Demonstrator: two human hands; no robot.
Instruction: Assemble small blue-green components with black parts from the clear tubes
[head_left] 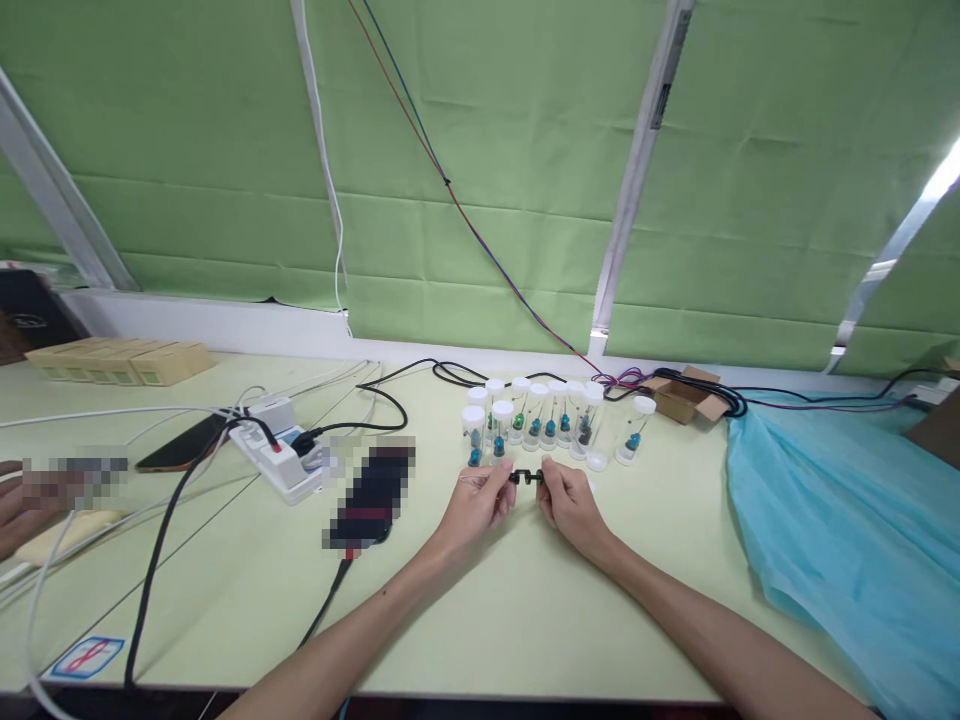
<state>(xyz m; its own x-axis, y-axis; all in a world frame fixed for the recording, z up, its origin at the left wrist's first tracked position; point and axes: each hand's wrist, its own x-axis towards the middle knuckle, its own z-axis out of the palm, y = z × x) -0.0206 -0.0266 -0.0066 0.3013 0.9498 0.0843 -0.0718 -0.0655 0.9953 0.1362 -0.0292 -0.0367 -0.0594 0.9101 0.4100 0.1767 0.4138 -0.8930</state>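
My left hand [480, 503] and my right hand [568, 503] meet over the middle of the pale green table [465, 620]. Both pinch a small black part [527, 477] between their fingertips, one hand at each end. Just behind the hands stand several clear vials with white caps [536, 415], each with a small blue or green piece inside. One vial [632, 432] stands a little apart to the right, and a loose white cap [597, 460] lies beside it.
A white power strip [279, 458] with black cables sits left of centre, next to a dark phone [371, 497] and another phone [182, 446]. Another person's hand [19, 505] shows at the left edge. A blue cloth [847, 520] covers the right side. Small boxes [120, 362] lie at the back left, an open cardboard box [686, 397] at the back.
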